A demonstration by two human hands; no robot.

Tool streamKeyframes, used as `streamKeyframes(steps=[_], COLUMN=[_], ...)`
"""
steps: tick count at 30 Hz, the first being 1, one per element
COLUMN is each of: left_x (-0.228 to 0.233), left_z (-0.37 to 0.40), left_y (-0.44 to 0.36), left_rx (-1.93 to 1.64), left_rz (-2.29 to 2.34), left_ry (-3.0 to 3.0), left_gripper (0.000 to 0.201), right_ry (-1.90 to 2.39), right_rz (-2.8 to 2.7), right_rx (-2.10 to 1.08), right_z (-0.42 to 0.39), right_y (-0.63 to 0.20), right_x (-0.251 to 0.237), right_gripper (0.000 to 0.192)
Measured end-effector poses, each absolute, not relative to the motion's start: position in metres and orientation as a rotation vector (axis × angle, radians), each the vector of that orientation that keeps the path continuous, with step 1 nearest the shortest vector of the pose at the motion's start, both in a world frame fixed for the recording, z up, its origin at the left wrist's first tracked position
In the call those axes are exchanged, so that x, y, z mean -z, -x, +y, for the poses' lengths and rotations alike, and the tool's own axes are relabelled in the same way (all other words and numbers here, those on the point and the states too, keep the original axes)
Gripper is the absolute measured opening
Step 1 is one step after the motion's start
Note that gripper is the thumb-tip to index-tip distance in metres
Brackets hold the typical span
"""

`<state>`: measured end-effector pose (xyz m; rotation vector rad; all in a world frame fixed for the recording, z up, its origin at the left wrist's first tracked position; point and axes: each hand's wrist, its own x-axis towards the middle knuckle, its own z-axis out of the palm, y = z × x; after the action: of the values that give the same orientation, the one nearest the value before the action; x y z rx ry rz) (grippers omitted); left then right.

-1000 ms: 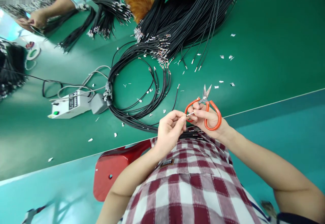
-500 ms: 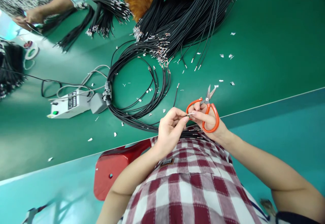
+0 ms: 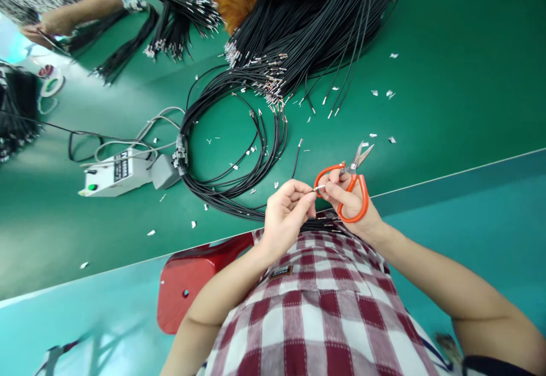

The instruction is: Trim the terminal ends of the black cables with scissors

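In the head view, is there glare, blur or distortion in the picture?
Head view: the green table has soft glare at its far left; its front edge tilts and bows, a wide-lens distortion; the right hand with orange scissors and the left hand are sharp; a face at top left is pixelated.

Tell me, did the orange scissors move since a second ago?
Yes. The orange scissors in the right hand tipped: their blade tips swung rightward, along the table edge, pointing more sideways than up. The hand itself barely shifted.
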<state>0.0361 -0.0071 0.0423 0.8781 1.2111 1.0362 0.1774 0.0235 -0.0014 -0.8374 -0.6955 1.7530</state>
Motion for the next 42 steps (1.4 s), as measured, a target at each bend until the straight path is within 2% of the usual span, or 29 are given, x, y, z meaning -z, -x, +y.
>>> streamKeyframes(steps=[17, 30, 42], left_x=[-0.041, -0.042, -0.033], left_z=[-0.003, 0.010, 0.005], left_y=[-0.032, -0.019, -0.024], left_rx=[-0.954, -0.788, -1.024], left_rz=[1.167, 0.993, 1.111], left_ry=[-0.812, -0.723, -0.793], left_gripper=[0.036, 0.038, 0.028], right_ry=[0.895, 0.889, 0.978], right_rz=[-0.872, -0.807, -0.953], right_rx=[-1.600, -1.733, -1.600], right_z=[0.025, 0.034, 0.038], right_y=[-0.179, -0.180, -0.181], right_x=[0.000, -0.006, -0.020], right_gripper=[0.026, 0.026, 0.031])
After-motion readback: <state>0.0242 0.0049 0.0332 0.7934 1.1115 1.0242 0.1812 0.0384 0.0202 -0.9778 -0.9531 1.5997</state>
